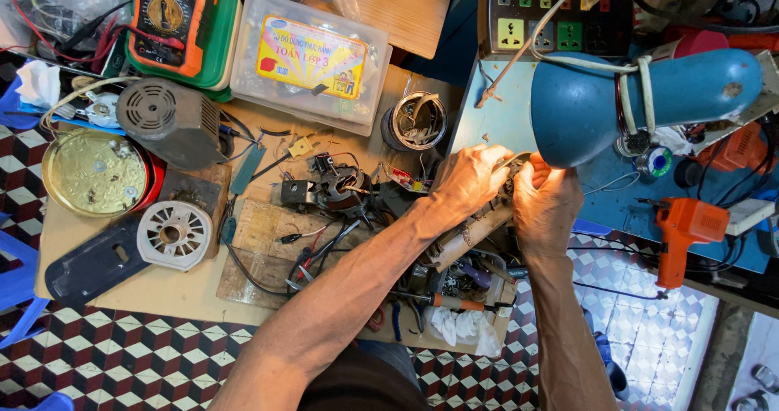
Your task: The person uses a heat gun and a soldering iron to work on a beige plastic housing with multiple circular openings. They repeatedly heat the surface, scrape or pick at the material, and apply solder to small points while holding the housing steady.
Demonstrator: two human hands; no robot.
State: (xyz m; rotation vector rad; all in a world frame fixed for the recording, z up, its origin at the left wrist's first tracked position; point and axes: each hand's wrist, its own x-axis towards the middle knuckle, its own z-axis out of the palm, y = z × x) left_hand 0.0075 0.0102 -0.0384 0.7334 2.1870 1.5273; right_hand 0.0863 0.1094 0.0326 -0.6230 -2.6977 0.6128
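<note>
My left hand (469, 180) and my right hand (545, 206) meet under the blue lamp shade (584, 111), lit by its glow. Between them they grip the upper end of a long beige appliance body (471, 234) that slants down to the left. The fingers of my left hand pinch a thin metal piece (516, 161) at its top; I cannot make out what it is. My right hand wraps the same end from the right side. A small motor stator with copper windings (341, 188) lies just left of my left wrist.
On the wooden board sit an orange multimeter (170, 13), a clear plastic box (308, 58), a grey motor housing (166, 123), a gold tin lid (93, 172), a white fan grille (173, 234) and an open can (415, 121). An orange soldering gun (682, 228) lies right; a power strip (552, 13) sits behind.
</note>
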